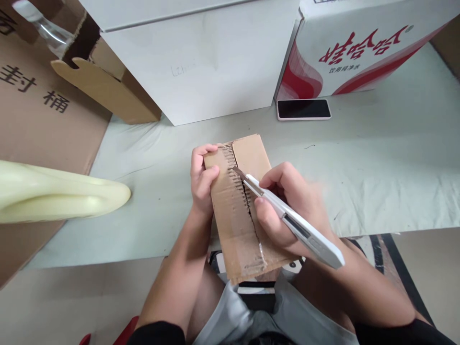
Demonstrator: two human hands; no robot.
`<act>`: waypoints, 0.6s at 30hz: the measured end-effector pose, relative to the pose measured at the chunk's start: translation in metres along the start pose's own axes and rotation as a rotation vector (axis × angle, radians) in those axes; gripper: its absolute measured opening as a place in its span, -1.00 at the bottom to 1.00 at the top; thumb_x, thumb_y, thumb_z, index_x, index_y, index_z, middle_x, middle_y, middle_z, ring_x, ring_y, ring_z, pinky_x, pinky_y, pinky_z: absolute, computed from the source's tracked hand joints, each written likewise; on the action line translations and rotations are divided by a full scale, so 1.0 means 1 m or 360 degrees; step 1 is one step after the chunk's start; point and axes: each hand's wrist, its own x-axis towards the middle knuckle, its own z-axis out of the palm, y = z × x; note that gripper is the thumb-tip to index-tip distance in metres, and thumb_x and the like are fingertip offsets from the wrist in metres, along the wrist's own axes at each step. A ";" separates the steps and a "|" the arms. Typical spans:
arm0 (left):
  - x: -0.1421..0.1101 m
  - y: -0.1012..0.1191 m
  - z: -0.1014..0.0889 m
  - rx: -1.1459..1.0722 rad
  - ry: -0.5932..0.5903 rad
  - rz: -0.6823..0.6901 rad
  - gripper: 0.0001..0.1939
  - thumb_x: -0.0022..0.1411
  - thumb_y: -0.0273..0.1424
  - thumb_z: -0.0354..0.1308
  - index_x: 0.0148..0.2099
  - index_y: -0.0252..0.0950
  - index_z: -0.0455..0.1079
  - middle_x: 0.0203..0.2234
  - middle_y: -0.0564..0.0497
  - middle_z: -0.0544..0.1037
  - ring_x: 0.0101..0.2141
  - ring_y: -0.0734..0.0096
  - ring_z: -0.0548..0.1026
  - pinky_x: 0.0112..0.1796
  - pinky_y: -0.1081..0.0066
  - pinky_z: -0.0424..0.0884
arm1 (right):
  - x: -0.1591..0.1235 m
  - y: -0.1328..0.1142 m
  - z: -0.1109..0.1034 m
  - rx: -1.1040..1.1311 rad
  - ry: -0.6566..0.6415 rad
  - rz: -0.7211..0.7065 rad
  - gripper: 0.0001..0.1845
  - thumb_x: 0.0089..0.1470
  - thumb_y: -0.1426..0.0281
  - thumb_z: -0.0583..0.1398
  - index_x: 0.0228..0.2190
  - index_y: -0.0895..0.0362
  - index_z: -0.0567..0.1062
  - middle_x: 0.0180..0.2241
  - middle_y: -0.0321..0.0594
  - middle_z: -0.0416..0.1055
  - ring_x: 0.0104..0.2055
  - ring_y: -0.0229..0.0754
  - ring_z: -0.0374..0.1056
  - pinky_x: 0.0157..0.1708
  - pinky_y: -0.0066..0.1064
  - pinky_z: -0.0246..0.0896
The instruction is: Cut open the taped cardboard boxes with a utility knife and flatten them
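Left hand (pixel 204 179) grip clamped on the upper left edge of a piece of cardboard (pixel 228 215), thumb on the near face, fingers over the far edge. Right hand (pixel 296 206) grip closed round a white box cutter (pixel 318 242), thumb and index finger near the front, back end sticking out past the palm. Blade (pixel 240 173) out, tip at the torn strip on the cardboard, ridges exposed there; dark slit runs down alongside it. Cardboard is in front of the person, tilted, top part over the table (pixel 388 163), bottom end above the lap. Table has a pale green cloth (pixel 161 230). Beyond the hands: phone (pixel 304 109), screen dark, just in front of a red-and-white box (pixel 359 57); big white box (pixel 215 67) beside that. Left side: small brown box (pixel 111 93) with clear bottle (pixel 53 36), large brown carton (pixel 39 129), pale yellow object (pixel 64 191), can't tell what.
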 end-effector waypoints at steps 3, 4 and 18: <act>0.000 0.000 0.000 -0.0060 0.0007 -0.0049 -0.56 0.21 -0.05 0.26 0.06 -0.07 0.35 -0.01 -0.07 0.51 0.02 0.01 0.52 0.00 0.05 0.50 | 0.000 0.000 -0.001 -0.0008 -0.0035 0.0029 -0.78 0.06 0.28 0.19 -0.36 -0.02 0.19 -0.62 -0.49 0.23 -0.63 -0.30 0.09 -0.57 -0.43 0.03; 0.000 0.000 0.000 -0.0071 0.0003 -0.0054 -0.56 0.21 -0.04 0.25 0.07 -0.06 0.35 -0.01 -0.07 0.51 0.02 0.02 0.53 0.00 0.06 0.50 | 0.000 0.000 -0.001 -0.0010 -0.0043 0.0039 -0.78 0.07 0.27 0.19 -0.36 -0.02 0.19 -0.62 -0.49 0.23 -0.63 -0.30 0.09 -0.57 -0.43 0.03; 0.000 0.003 0.002 -0.0115 0.0025 -0.0127 -0.56 0.19 -0.06 0.29 0.04 -0.07 0.34 0.01 -0.07 0.51 0.05 0.01 0.51 0.03 0.05 0.48 | 0.001 -0.001 0.000 0.0000 -0.0017 0.0036 -0.77 0.05 0.28 0.19 -0.38 -0.02 0.18 -0.63 -0.50 0.20 -0.64 -0.32 0.09 -0.60 -0.45 0.00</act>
